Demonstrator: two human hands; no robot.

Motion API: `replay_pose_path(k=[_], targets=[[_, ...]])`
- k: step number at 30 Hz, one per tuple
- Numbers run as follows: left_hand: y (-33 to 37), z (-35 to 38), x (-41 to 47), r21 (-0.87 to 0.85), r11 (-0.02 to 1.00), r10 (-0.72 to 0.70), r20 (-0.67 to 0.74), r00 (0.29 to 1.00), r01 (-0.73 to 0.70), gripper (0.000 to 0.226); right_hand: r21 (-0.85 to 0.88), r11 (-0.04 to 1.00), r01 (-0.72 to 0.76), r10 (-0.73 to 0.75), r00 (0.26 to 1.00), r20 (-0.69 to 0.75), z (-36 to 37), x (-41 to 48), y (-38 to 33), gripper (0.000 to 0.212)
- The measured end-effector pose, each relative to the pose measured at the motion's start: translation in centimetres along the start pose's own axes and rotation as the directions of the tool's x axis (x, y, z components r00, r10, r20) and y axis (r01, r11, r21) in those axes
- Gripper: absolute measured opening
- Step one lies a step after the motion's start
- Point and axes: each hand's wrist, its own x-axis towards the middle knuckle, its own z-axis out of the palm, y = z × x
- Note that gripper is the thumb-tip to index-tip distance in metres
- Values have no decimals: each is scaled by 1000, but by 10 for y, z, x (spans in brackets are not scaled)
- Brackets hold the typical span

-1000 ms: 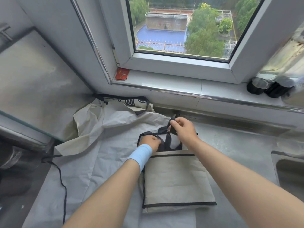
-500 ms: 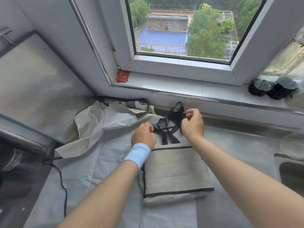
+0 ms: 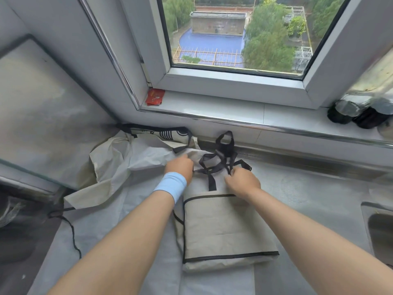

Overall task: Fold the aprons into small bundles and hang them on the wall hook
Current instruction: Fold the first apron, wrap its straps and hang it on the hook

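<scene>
The folded apron (image 3: 225,228): a flat beige rectangle edged in black, lying on the grey worktop (image 3: 308,188) below the window (image 3: 234,39), black straps (image 3: 221,160) tangled at its far end. The left hand (image 3: 179,169) and the right hand (image 3: 243,180) each pinch a strap with curled fingers.

In the centre of the frame a folded apron (image 3: 227,228) is lying on the counter (image 3: 308,188), its black straps (image 3: 221,160) bunching in a tangle just above it. The left hand (image 3: 179,168), wearing a blue wristband (image 3: 171,186), is gripping one strap end, and the right hand (image 3: 242,182) is pinching the straps close beside it. A crumpled apron (image 3: 119,162) is lying at middle left, below the window (image 3: 234,33).
</scene>
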Motion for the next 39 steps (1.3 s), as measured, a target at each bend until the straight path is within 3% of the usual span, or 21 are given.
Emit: replay_pose_path(k=[2,3,5,7,8,9,11,14,16,18,20,22,27,31,34,37,39], targets=[[-2,-5,1,-304,946,-157,-133,979,111,24,143,986,-83,87,996,-20,-4,5,1,26],[-2,-7,0,-491,852,-297,-170,940,180,23,162,981,-109,115,993,-28,-6,7,1,32],[-5,-11,-1,-826,509,-563,-106,820,242,19,164,976,-141,150,988,-45,-8,10,5,36],[-8,-12,-2,-975,70,-692,105,715,211,10,239,953,-187,213,973,-91,-9,12,10,35],[-9,-13,-4,-983,-57,-729,158,666,172,18,277,939,-204,243,963,-113,-9,13,12,34],[-10,-15,-7,-988,-61,-764,139,630,144,30,300,929,-216,265,956,-130,-9,12,15,33],[-7,-13,-21,-969,186,-800,-53,598,162,40,352,913,-206,280,944,-175,-8,10,20,26],[5,0,-50,-800,600,-572,-421,703,10,29,353,934,-61,184,927,-325,-7,-7,22,17],[12,16,-61,-627,778,-326,-377,867,20,20,170,985,34,30,933,-360,-5,-19,24,14],[15,30,-71,-342,934,-150,-119,981,101,26,-99,990,99,-118,972,-204,2,-32,30,31],[13,44,-83,-217,971,-82,95,992,101,46,-274,945,181,-202,978,-52,8,-46,38,47],[10,50,-98,-257,964,-37,139,990,72,52,-318,925,209,-226,974,-17,11,-60,44,48],[-2,49,-128,-225,974,42,182,982,0,41,-144,972,188,-163,971,174,7,-90,60,39],[-11,53,-141,-262,965,86,215,973,-27,19,-312,914,257,-165,942,292,4,-109,65,24],[-17,51,-143,-309,950,87,150,985,-37,14,-429,785,447,-424,893,153,2,-110,62,24],[-21,45,-138,-338,941,13,106,994,23,14,-459,670,584,-697,707,-118,0,-108,58,20],[-24,45,-129,-342,938,-27,103,994,61,15,-483,608,630,-764,629,-142,2,-101,53,17]])
